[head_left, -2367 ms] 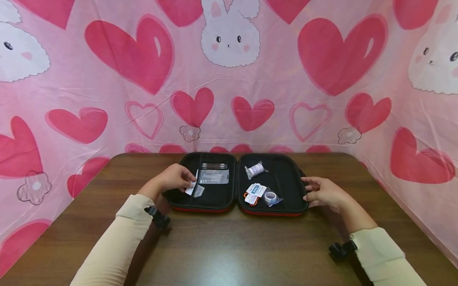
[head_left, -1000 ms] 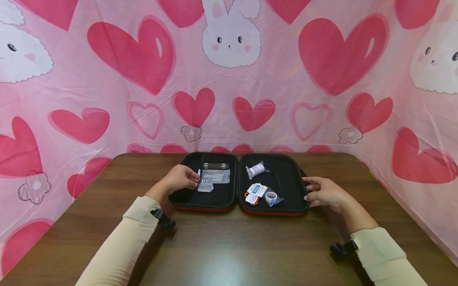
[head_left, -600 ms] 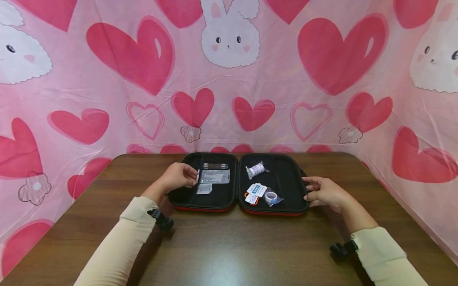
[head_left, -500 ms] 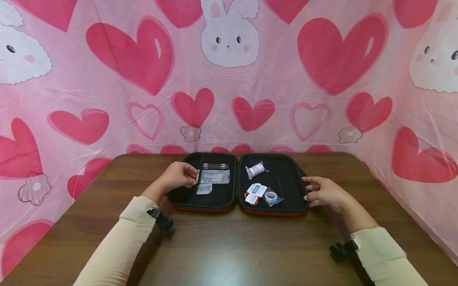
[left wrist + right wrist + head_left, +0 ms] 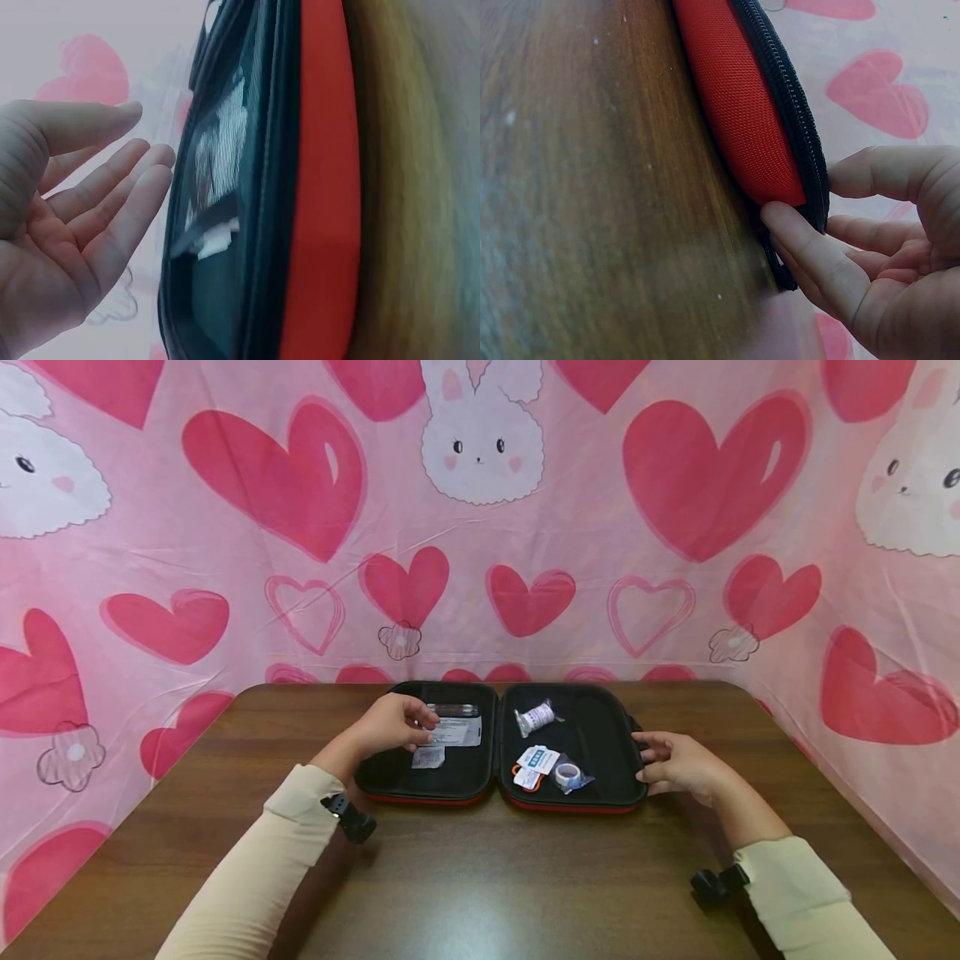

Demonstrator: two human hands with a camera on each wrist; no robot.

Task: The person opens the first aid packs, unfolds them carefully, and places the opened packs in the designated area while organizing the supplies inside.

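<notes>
A red zippered case (image 5: 465, 781) with black lining lies unfolded on the table. Over its left half hovers my left hand (image 5: 390, 727), fingers loosely bent and nothing between them; the left wrist view shows thumb and fingers apart. Beneath and beside it are a flat printed packet (image 5: 461, 732), a smaller white packet (image 5: 428, 757) and a clear slim package (image 5: 457, 710). My right hand (image 5: 682, 766) pinches the case's right edge, thumb and fingers on either side of the zipper rim (image 5: 799, 112). The left hand partly covers the printed packet.
The right half holds a wrapped bandage roll (image 5: 535, 717), a bagged tape roll (image 5: 568, 774) and white packets (image 5: 538, 758) over an orange-rimmed item (image 5: 528, 778). The brown wooden table (image 5: 480, 877) meets a pink heart-patterned cloth (image 5: 600, 527) behind.
My left hand has let go of the small white packet, now lying in the left half, and has shifted right and up over the printed packet. The right hand stays at the case edge.
</notes>
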